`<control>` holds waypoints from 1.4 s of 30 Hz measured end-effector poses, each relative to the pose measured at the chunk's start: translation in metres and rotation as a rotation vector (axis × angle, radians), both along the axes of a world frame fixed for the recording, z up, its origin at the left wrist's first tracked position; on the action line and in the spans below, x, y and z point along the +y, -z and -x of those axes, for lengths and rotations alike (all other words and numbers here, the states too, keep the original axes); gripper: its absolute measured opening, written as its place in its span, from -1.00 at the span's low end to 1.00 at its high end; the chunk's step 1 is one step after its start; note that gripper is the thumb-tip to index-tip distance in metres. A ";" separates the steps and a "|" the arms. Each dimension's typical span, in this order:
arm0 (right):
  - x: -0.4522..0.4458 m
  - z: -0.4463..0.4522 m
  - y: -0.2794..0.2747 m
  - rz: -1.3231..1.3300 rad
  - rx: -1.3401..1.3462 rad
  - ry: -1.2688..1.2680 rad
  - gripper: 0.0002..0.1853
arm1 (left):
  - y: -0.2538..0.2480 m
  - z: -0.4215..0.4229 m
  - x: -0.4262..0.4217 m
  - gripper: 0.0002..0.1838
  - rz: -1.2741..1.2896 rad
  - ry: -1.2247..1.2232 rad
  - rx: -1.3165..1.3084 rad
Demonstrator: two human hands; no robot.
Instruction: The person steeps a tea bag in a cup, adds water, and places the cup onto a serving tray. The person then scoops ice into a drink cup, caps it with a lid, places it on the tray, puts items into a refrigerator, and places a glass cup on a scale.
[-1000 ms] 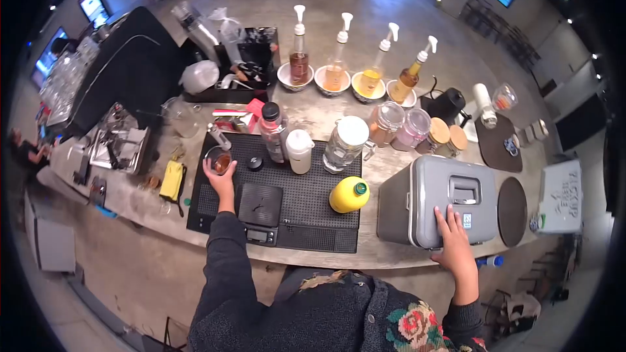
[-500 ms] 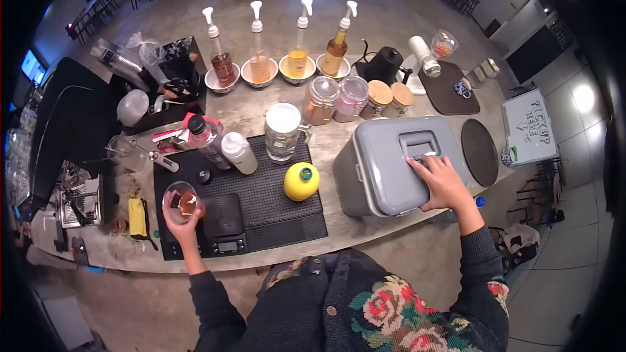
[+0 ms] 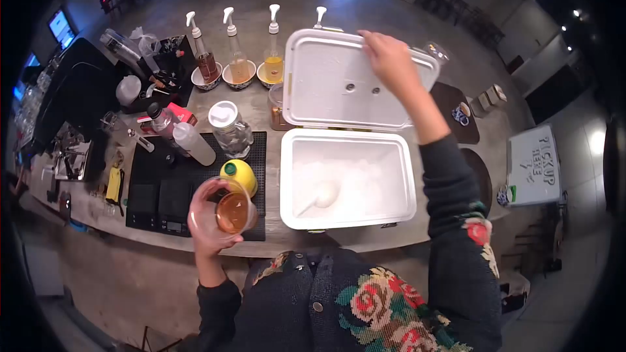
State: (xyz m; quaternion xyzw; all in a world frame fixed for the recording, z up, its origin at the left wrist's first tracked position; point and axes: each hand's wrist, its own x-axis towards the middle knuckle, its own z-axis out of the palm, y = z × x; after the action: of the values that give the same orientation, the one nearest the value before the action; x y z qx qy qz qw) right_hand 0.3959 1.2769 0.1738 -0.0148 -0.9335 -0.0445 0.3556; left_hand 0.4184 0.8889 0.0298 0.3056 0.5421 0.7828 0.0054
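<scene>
My left hand (image 3: 201, 227) is wrapped around a see-through plastic cup (image 3: 233, 214) with amber-brown liquid in it, tilted toward me over the mat's front edge. With its fingers over the top edge, my right hand (image 3: 392, 65) grips the raised lid (image 3: 323, 88) of a cooler box (image 3: 284, 212). The lid's white inner side faces me. Inside the box lies white, ice-like content with a pale scoop (image 3: 325, 194) resting on it. Just behind the cup sits a yellow lemon-shaped bottle (image 3: 242, 175), partly hidden.
A black bar mat (image 3: 254, 146) carries a scale (image 3: 173, 225), a white squeeze bottle (image 3: 195, 145) and a lidded glass jug (image 3: 229, 129). Pump bottles (image 3: 238, 68) in bowls line the back. The raised lid hides jars behind it. Brown trays (image 3: 460, 132) lie at right.
The cooler box's lid has swung up and back with my right hand on it, showing the inside. My left hand has brought the cup rightward, closer to the box. The view has shifted too.
</scene>
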 end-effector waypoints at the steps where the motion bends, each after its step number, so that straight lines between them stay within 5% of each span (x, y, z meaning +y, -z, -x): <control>1: 0.007 0.013 0.013 -0.053 0.042 0.031 -0.64 | -0.004 -0.009 0.013 0.02 0.005 -0.017 0.002; 6: 0.000 0.017 0.046 -0.107 0.307 -0.011 -0.53 | -0.025 -0.042 0.049 0.02 0.278 -0.064 0.068; 7: -0.016 -0.003 0.047 0.052 0.157 -0.090 -0.60 | -0.026 -0.046 0.052 0.02 0.285 -0.072 0.067; 9: -0.053 -0.034 0.078 0.187 -0.549 -0.012 -0.76 | -0.027 -0.050 0.054 0.01 0.297 -0.083 0.070; 11: -0.078 -0.054 0.128 0.495 -1.119 -0.396 -0.71 | -0.030 -0.051 0.054 0.00 0.311 -0.090 0.070; 12: -0.090 -0.069 0.147 0.776 -1.440 -0.312 -0.70 | -0.032 -0.050 0.052 0.00 0.311 -0.096 0.063; 17: -0.091 -0.067 0.162 1.091 -1.676 -0.199 -0.44 | -0.038 -0.035 0.050 0.00 0.316 -0.092 0.058; 20: -0.040 -0.070 0.157 0.687 -1.982 -0.159 -0.74 | -0.037 -0.022 0.049 -0.01 0.336 -0.097 0.125; 22: 0.003 -0.090 0.167 0.258 -1.640 -0.360 -0.69 | -0.036 -0.016 0.048 -0.01 0.343 -0.064 0.134; 23: -0.010 -0.104 0.120 0.570 -1.593 0.151 -0.53 | -0.036 -0.013 0.048 -0.01 0.349 -0.047 0.146; 25: 0.017 -0.121 0.162 0.352 -1.391 -0.031 -0.57 | -0.035 -0.006 0.046 -0.02 0.358 -0.016 0.168; 30: -0.029 -0.134 0.118 0.185 -1.378 0.136 -0.79 | -0.036 0.011 0.035 -0.04 0.511 0.033 0.275; 35: -0.010 -0.148 0.206 -0.101 -1.140 0.208 -0.91 | -0.035 0.023 0.036 -0.07 0.548 0.031 0.328; 42: -0.017 -0.139 0.196 0.016 -1.070 0.107 -0.90 | -0.028 0.028 0.052 -0.09 0.409 0.184 0.150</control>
State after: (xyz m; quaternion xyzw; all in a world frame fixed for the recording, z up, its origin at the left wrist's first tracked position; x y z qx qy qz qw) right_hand 0.5350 1.2596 -0.0221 -0.0401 -0.9825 -0.0567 -0.1728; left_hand 0.3901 0.9408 0.0582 0.4036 0.6582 0.6279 0.0980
